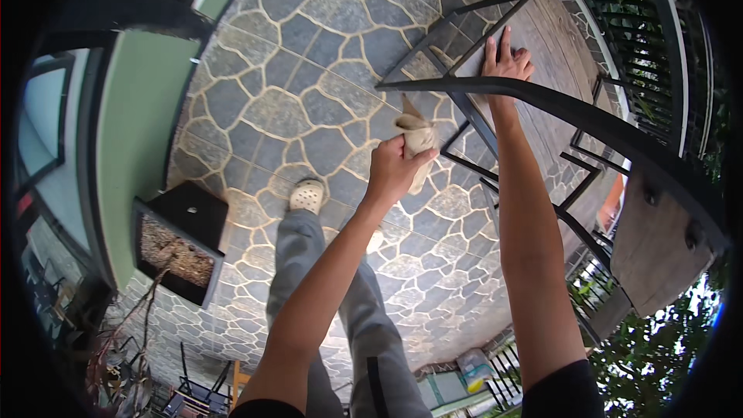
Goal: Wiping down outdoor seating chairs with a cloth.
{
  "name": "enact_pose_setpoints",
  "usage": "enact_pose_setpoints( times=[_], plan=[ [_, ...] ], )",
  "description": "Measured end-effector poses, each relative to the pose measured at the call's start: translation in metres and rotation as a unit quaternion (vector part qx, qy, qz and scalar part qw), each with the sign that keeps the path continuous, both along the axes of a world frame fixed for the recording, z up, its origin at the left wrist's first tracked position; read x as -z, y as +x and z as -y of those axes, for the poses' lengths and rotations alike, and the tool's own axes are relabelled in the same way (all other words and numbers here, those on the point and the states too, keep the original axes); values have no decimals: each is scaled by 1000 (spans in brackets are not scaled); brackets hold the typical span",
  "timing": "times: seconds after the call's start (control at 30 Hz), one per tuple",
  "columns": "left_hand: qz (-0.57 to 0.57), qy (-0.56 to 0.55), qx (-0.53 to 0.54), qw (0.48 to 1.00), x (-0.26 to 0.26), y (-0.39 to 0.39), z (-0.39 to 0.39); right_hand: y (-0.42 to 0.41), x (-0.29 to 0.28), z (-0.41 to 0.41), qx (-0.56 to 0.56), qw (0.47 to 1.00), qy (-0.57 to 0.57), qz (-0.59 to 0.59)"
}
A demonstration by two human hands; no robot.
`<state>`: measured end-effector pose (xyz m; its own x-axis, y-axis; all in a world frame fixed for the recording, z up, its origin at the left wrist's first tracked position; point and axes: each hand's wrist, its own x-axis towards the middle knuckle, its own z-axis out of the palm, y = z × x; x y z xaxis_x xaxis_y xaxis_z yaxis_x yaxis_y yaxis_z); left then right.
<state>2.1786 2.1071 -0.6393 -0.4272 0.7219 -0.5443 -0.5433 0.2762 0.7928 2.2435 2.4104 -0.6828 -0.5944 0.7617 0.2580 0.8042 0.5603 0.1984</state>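
Observation:
My left hand is closed around a crumpled beige cloth, held over the stone-patterned floor beside a dark metal furniture frame. A pointed end of the cloth sticks up past the fingers, and more of it hangs below them. Farther right, my right hand rests with spread fingers on a wooden panel edged by the dark metal frame. A curved black metal bar crosses the view in front of my right wrist. Nothing is seen gripped in the right hand.
A black square planter with pebbles and a bare-branched plant stands at the left, by a green wall. Black railings run along the right. Another wooden panel on metal framing is at the lower right. Pale clogs are on my feet.

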Motion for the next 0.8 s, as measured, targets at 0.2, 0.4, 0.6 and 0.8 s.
enact_pose_setpoints(
  times=[0.2, 0.4, 0.6, 0.8],
  plan=[
    [-13, -51, 57, 997, -128, -71, 120, 62, -83, 113, -55, 956, -287, -15],
    [-66, -92, 125, 986, -310, -49, 185, 179, -288, 326, -227, 849, -477, 31],
    [-232, 3, 294, 927, -565, 2, 169, 255, -543, 415, -152, 756, -572, -280],
    [-162, 213, 280, 922, -656, 87, 131, 305, -627, 410, -85, 823, -400, -393]
  ],
)
